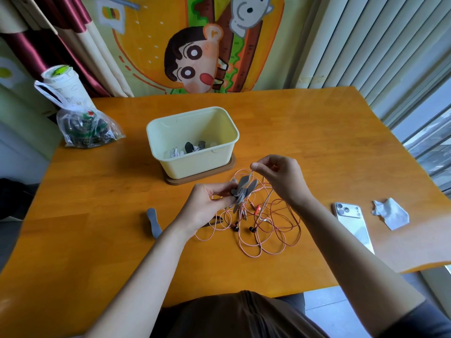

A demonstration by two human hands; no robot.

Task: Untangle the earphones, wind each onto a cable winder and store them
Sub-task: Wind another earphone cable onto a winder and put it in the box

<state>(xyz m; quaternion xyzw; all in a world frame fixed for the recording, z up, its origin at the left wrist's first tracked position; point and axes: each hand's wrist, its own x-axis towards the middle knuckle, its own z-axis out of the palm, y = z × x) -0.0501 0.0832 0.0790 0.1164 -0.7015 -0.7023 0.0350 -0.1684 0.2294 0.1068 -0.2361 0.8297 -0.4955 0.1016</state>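
Earphones (252, 229) lie tangled on bench (97, 240) | fingers (219, 190) of our left hand (205, 208) grip winder (244, 189) | fingers (260, 167) of our right hand (283, 179) pinch the cable (250, 173)

Pink earphone cable (264, 230) tangled on table; grey winder (242, 191) lifted above.

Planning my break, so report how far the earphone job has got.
Done: some wound earphones lie in the cream box. In hand: the left hand grips a grey winder while the right hand pinches the pink cable above it. Left: the cable tangle sprawls on the table, and a spare winder lies nearby.
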